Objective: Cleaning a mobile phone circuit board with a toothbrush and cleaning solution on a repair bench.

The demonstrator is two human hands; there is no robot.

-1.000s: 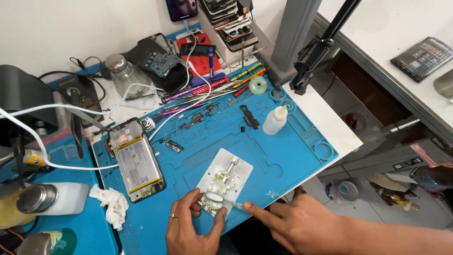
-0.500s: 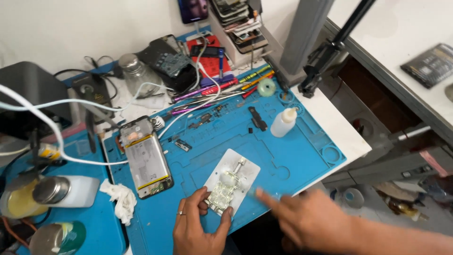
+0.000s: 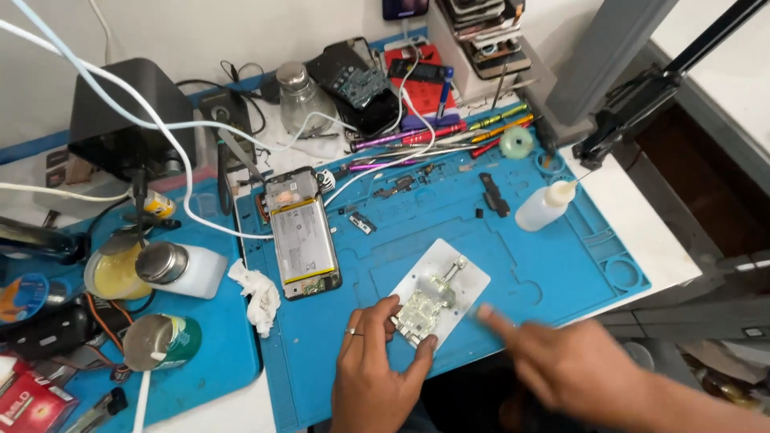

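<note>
While the left hand [image 3: 373, 377] pinches the small green circuit board [image 3: 423, 309] with thumb and forefinger, that board sits clamped on a white metal holder plate [image 3: 465, 277] on the blue silicone mat [image 3: 513, 256]. Right hand [image 3: 577, 365] is blurred, forefinger extended, grasp indeterminate. Risk: an unsteady pinch could shift the plate toward the opened phone [image 3: 301, 240].

The left hand [image 3: 373, 373] lies palm down, thumb and forefinger spread in a pinch, ring on one finger. The right hand [image 3: 573, 361] is blurred, forefinger extended leftward.
</note>
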